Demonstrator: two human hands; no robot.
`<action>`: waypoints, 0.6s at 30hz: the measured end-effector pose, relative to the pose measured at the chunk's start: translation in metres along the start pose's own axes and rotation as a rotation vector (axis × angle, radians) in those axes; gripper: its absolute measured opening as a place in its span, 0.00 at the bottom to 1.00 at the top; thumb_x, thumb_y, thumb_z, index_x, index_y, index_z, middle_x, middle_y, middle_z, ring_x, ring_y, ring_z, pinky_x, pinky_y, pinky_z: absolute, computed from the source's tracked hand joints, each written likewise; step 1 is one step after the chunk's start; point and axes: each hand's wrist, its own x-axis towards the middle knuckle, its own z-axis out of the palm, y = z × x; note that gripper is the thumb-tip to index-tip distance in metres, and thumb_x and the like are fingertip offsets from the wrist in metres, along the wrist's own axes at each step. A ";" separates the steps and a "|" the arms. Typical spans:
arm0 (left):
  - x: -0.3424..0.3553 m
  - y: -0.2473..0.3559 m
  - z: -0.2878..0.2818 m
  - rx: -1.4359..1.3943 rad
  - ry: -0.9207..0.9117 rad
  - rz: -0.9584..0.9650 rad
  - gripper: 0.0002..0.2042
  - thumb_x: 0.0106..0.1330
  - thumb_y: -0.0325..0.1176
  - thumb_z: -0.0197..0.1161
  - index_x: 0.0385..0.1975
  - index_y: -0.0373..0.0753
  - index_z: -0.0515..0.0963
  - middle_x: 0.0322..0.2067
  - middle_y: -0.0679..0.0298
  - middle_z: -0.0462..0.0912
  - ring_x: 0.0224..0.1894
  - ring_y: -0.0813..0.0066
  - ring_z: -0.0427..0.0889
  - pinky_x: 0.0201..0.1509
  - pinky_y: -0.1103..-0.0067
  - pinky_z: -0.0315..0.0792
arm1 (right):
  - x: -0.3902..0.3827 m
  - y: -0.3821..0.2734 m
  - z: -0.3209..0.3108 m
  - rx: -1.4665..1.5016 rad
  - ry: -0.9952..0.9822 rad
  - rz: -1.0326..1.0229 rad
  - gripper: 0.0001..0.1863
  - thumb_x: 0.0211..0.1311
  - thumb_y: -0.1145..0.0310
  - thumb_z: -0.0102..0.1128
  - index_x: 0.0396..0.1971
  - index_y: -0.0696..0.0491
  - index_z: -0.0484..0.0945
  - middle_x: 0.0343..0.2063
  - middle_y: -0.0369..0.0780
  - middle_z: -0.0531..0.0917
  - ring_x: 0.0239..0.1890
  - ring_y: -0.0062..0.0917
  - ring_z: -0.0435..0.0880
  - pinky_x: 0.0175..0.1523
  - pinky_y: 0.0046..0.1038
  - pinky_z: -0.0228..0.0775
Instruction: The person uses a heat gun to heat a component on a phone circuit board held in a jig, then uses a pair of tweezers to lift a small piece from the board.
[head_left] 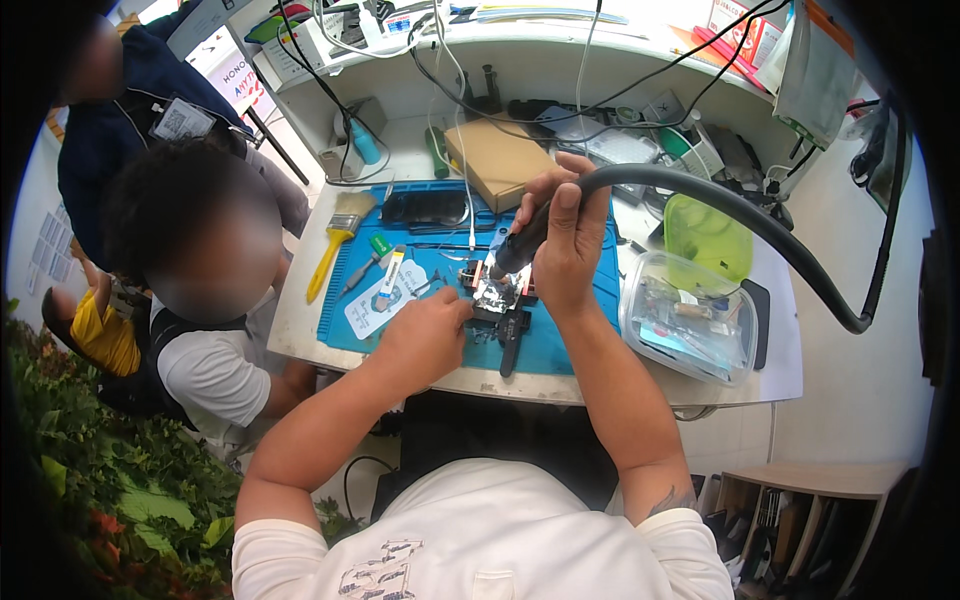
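Circuit board [497, 296]: small, pale, sitting clamped in a dark holder [507, 325] on the blue work mat [570, 345], near the desk's front edge, directly before the person.

Hot-air nozzle [512, 256]: black handpiece trailing a thick black hose [760, 225]; the right hand [568, 245] is gripping it with fingers wrapped closed around the barrel, tip aiming down at the board, just above it.

Left hand [425, 335]: fingers pinched together at the board's left edge; whether they are holding a fine tool is too small to tell.

Handling note, as judgement: the nozzle is best kept upright and circling slightly so heat is spreading evenly; the left wrist is best resting on the mat for steadiness.

Nearby: yellow-handled brush [338, 240], clear plastic parts box [688, 318], cardboard box [498, 158]. Another person is sitting at the left.
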 end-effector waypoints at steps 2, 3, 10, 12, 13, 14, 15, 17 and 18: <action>-0.001 0.000 -0.001 0.064 -0.010 0.015 0.11 0.63 0.22 0.68 0.45 0.37 0.88 0.39 0.55 0.84 0.39 0.51 0.89 0.46 0.62 0.81 | 0.001 0.000 -0.001 -0.001 0.001 -0.003 0.22 0.87 0.56 0.47 0.67 0.56 0.62 0.44 0.36 0.77 0.32 0.14 0.76 0.37 0.20 0.76; -0.001 0.000 -0.001 0.129 -0.020 0.030 0.11 0.63 0.22 0.68 0.45 0.37 0.88 0.38 0.55 0.84 0.39 0.51 0.89 0.46 0.61 0.81 | 0.001 0.000 -0.001 -0.002 0.001 -0.005 0.23 0.87 0.55 0.47 0.67 0.56 0.62 0.44 0.36 0.77 0.32 0.14 0.76 0.37 0.20 0.76; 0.002 -0.004 0.001 -0.127 0.045 -0.072 0.10 0.64 0.23 0.69 0.44 0.35 0.89 0.39 0.54 0.87 0.39 0.53 0.89 0.44 0.64 0.81 | 0.001 -0.004 0.003 0.018 0.023 -0.005 0.23 0.87 0.55 0.47 0.67 0.55 0.63 0.43 0.36 0.77 0.31 0.14 0.76 0.36 0.21 0.77; 0.002 -0.001 -0.002 -0.252 0.026 -0.185 0.10 0.64 0.24 0.69 0.43 0.34 0.90 0.39 0.53 0.88 0.40 0.53 0.90 0.46 0.66 0.81 | 0.002 -0.010 0.001 0.037 0.038 -0.024 0.23 0.87 0.55 0.47 0.68 0.54 0.63 0.43 0.37 0.78 0.31 0.15 0.77 0.35 0.22 0.78; 0.002 -0.001 -0.002 -0.253 0.026 -0.184 0.10 0.64 0.24 0.69 0.43 0.34 0.90 0.39 0.53 0.88 0.40 0.53 0.90 0.46 0.66 0.81 | 0.003 -0.014 0.000 0.036 0.038 -0.025 0.23 0.87 0.55 0.47 0.68 0.54 0.63 0.43 0.37 0.78 0.31 0.15 0.77 0.35 0.22 0.78; 0.000 -0.001 -0.001 -0.257 0.038 -0.194 0.09 0.65 0.24 0.69 0.44 0.35 0.90 0.39 0.54 0.88 0.40 0.53 0.89 0.46 0.66 0.81 | 0.004 -0.020 0.001 0.041 0.051 -0.037 0.23 0.87 0.54 0.47 0.68 0.54 0.63 0.43 0.37 0.79 0.31 0.16 0.78 0.35 0.22 0.78; -0.001 -0.002 0.000 -0.261 0.050 -0.204 0.09 0.65 0.25 0.70 0.44 0.36 0.90 0.38 0.55 0.88 0.39 0.54 0.89 0.45 0.66 0.81 | 0.006 -0.025 0.001 0.046 0.064 -0.049 0.23 0.87 0.54 0.47 0.68 0.54 0.63 0.43 0.38 0.79 0.31 0.17 0.78 0.35 0.23 0.78; -0.005 -0.003 0.003 -0.118 0.086 -0.129 0.09 0.65 0.25 0.70 0.44 0.37 0.89 0.38 0.56 0.87 0.39 0.54 0.89 0.44 0.65 0.80 | 0.008 -0.037 0.002 0.056 0.072 -0.065 0.24 0.87 0.53 0.47 0.67 0.54 0.64 0.43 0.39 0.80 0.31 0.17 0.79 0.35 0.23 0.78; -0.005 -0.002 0.004 0.022 0.120 -0.053 0.09 0.66 0.26 0.70 0.44 0.38 0.89 0.37 0.58 0.87 0.39 0.54 0.88 0.43 0.64 0.80 | 0.009 -0.042 0.000 0.064 0.081 -0.081 0.24 0.87 0.52 0.47 0.67 0.54 0.64 0.43 0.39 0.80 0.32 0.18 0.79 0.35 0.24 0.78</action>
